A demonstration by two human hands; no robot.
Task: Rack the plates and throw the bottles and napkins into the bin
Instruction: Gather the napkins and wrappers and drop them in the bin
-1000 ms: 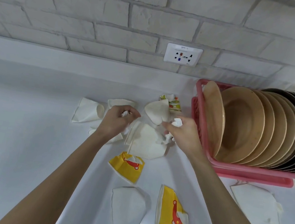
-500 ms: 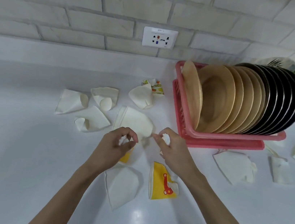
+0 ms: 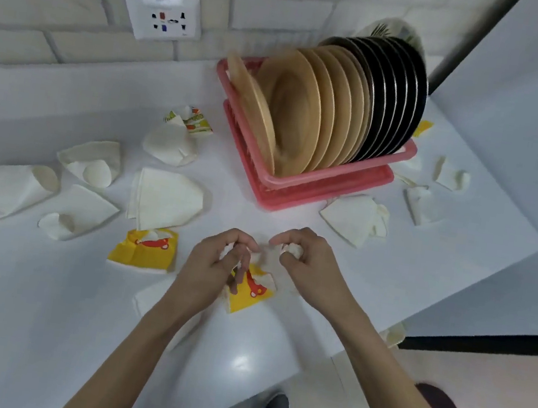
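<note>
White paper napkins (image 3: 164, 199) lie scattered on the white counter (image 3: 21, 307), most of them left of the pink plastic dish rack (image 3: 333, 176) and a few to its right. Two yellow printed napkins (image 3: 141, 251) lie in front of the rack, one partly under the hands. Round tan wooden plates (image 3: 301, 111) and round black plates (image 3: 397, 90) stand on edge in the rack, the tan ones toward its left end. In front of the rack, the left hand (image 3: 213, 268) has its fingers curled round a small crumpled white wad (image 3: 227, 250). The right hand (image 3: 310, 272) pinches a second crumpled white wad (image 3: 292, 249). The two hands are close together but not touching.
</note>
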